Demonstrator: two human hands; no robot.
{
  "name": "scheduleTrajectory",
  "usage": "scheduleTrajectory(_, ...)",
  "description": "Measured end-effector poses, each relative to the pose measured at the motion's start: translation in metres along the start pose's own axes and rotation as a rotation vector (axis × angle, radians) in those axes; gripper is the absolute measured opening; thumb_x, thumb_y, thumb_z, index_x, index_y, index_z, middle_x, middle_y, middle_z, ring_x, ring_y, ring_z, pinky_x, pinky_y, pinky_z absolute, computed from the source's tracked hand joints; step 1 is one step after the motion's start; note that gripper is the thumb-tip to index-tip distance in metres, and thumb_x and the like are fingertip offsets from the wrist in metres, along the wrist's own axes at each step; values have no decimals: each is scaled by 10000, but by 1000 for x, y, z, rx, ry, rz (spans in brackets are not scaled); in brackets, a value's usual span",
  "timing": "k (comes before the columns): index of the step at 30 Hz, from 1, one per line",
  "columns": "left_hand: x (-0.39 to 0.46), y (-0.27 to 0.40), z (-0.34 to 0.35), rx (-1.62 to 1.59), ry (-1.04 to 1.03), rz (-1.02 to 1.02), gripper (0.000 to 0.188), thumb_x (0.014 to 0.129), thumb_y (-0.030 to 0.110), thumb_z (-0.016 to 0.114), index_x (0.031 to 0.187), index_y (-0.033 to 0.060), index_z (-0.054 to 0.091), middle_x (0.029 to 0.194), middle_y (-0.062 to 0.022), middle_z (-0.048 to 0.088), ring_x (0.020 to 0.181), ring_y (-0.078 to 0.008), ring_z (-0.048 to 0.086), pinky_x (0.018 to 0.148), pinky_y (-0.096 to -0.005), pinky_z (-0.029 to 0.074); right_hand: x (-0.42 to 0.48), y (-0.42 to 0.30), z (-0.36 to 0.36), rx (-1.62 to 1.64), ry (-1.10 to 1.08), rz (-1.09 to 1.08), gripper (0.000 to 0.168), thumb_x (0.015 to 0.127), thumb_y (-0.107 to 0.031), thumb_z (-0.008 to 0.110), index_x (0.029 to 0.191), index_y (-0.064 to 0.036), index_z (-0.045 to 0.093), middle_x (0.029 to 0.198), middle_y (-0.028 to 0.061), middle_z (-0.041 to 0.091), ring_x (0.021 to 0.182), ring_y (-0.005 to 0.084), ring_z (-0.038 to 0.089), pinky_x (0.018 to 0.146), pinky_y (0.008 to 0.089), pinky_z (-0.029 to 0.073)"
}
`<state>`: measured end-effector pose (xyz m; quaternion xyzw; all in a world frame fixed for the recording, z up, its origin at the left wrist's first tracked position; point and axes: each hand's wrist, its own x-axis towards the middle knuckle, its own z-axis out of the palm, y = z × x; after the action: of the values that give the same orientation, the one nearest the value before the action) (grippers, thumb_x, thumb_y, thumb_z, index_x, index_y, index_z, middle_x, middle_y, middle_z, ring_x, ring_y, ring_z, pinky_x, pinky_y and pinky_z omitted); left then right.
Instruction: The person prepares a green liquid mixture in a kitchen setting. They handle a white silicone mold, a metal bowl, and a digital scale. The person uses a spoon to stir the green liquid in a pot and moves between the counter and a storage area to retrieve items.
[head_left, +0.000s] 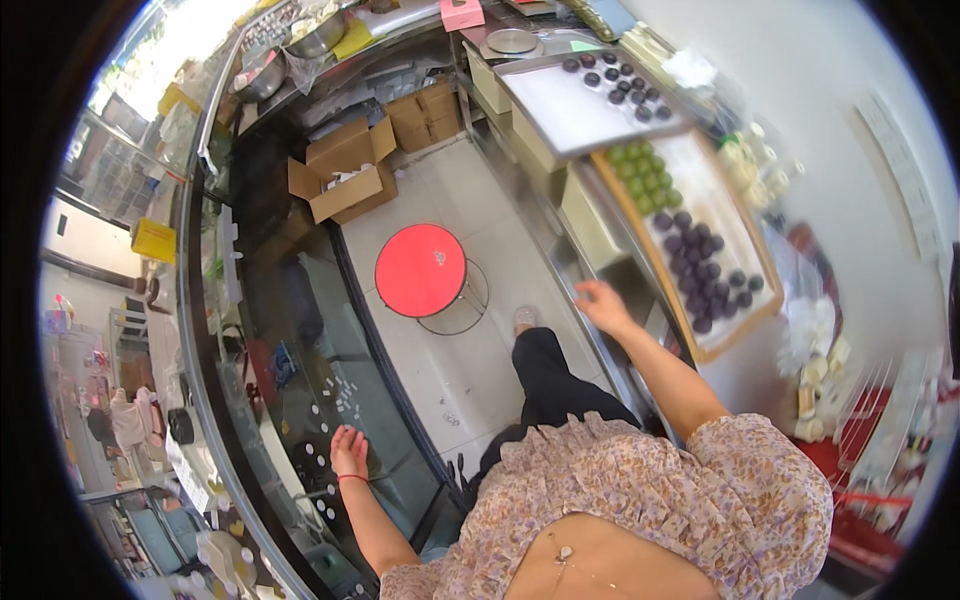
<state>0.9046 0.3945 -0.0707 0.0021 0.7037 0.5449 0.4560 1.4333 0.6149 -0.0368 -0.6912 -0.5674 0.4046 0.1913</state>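
Note:
Out to the left, my left hand (350, 450), with a red cord at the wrist, holds nothing; its fingers look loosely bent. A dark glass-fronted counter (375, 420) stands just beside it. My right hand (604, 306) is also empty, fingers partly spread, in front of the steel workbench (574, 281). Close to that hand, a wooden-rimmed tray (679, 319) on the bench carries green balls (640, 176) and dark purple balls (694, 255). Behind it lies a metal tray (551, 105) with several dark balls (616, 96) at one end.
A red round stool (421, 270) stands on the tiled floor (442, 187) ahead. Beyond it sit an open cardboard box (347, 196) and another carton (424, 116). Steel bowls (264, 79) rest on the far counter, and a round scale (512, 43) stands behind the trays.

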Motion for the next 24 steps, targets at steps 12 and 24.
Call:
scheduleTrajectory(12,9,-110,13,37,173,-939,279,887,350,374,1045,154,497,877,-64,549,823,-264,529,667,-425,444,271,-114,32,-317,247,26,763,722,-181,598,1328,19,180,1395,244,137,1304,394,86,1065,430,161)
scheduleTrajectory(24,242,200,253,440,-110,-316,257,842,100,499,1099,96,497,950,-58,576,737,-161,575,618,-298,467,388,-113,49,-289,515,297,635,788,-290,539,1277,35,299,1285,267,357,1182,397,351,1007,440,250)
